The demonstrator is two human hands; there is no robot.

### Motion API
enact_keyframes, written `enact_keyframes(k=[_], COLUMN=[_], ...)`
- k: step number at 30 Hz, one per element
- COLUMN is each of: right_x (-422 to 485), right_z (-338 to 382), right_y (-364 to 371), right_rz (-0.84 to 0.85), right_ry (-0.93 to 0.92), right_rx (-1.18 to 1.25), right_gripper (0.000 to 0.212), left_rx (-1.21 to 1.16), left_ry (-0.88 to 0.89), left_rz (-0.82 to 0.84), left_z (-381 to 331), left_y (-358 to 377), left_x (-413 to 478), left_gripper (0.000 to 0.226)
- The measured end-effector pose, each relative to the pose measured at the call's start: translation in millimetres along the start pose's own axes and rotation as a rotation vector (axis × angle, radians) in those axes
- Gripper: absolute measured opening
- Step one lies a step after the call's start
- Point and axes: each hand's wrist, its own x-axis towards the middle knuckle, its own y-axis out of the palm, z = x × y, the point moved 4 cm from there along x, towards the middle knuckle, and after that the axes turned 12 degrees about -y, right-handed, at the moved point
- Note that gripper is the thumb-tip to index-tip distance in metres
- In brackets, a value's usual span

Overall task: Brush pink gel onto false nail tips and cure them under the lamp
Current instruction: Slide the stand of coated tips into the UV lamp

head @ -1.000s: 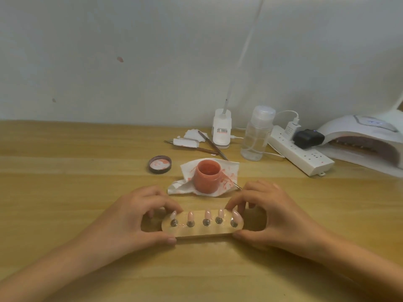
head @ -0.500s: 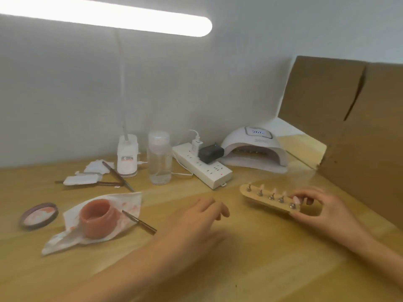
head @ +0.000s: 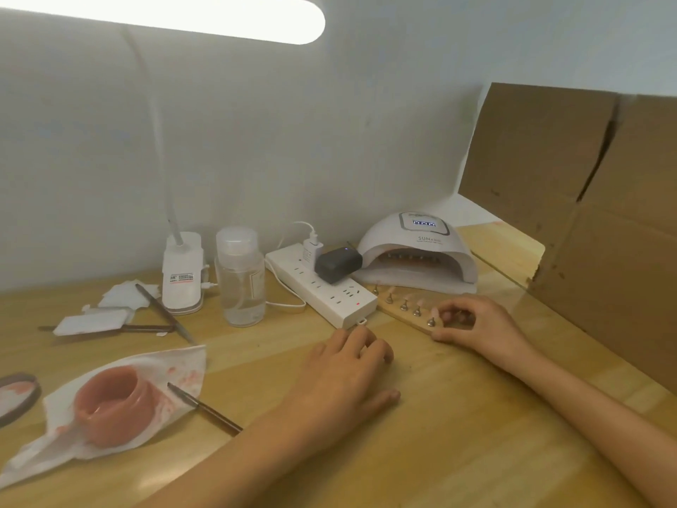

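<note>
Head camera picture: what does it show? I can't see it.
The right hand holds one end of a wooden strip of pink nail tips in front of the white curing lamp. The left hand rests on the table; an open pink gel jar sits on a tissue at left.

The table point(head: 458, 452) holds a lamp point(head: 417, 243) past the right hand point(head: 483, 324). A power strip point(head: 329, 298) lies past the left hand point(head: 344, 379); a tissue point(head: 183, 364) further left.

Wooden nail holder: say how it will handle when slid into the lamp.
The wooden nail holder looks like a flat rigid strip, so it should slide without bending or rolling. The right hand grips only one end, so it seems light. The nail tips stand on small pegs, likely easy to knock or smear.
</note>
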Motion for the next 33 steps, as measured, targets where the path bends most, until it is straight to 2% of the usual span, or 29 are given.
enact_keyframes(k=[2,4,7,9,14,17,21,25,30,33], right_x=[3.9,12.9,34.7,46.8,72.8,79.2,69.0,46.1,57.2,76.7], right_z=[-1.6,-7.3,-16.3,-13.9,-9.6,-7.3,-7.5,-11.2,-13.4,-11.8], right_y=[-3.6,-12.4,-17.3,-10.6,-5.1,-3.0,-1.5,-0.9,2.9,7.4], right_rz=[0.186,0.261,0.16,0.156,0.181,0.178,0.096,0.024,0.061,0.068], right_ry=[0.012,0.064,0.102,0.114,0.254,0.263,0.249,0.231,0.292,0.286], right_rx=[0.12,0.113,-0.123,-0.25,-0.473,-0.468,-0.338,-0.212,-0.418,-0.553], right_gripper=[0.036,0.04,0.047,0.051,0.034,0.033,0.017,0.02,0.046,0.034], left_rx=[-0.006,-0.031,-0.032,-0.034,-0.031,-0.033,-0.026,-0.029,-0.035,-0.026], left_ry=[0.007,0.01,0.015,0.014,0.017,0.016,0.008,0.001,-0.004,-0.005], left_rz=[-0.013,-0.015,-0.01,-0.007,-0.008,-0.005,0.005,0.016,0.01,0.016], left_z=[0.9,1.7,2.0,1.9,2.1,2.2,1.9,2.7,2.9,1.9], left_y=[0.7,0.9,1.1,1.4,1.1,0.5,1.3,3.8,2.7,1.7], left_x=[-0.3,0.7,2.4,2.8,1.8,1.7,2.2,2.2,1.9,1.5], left_gripper=[0.044,0.044,0.045,0.045,0.045,0.046,0.044,0.044,0.043,0.044])
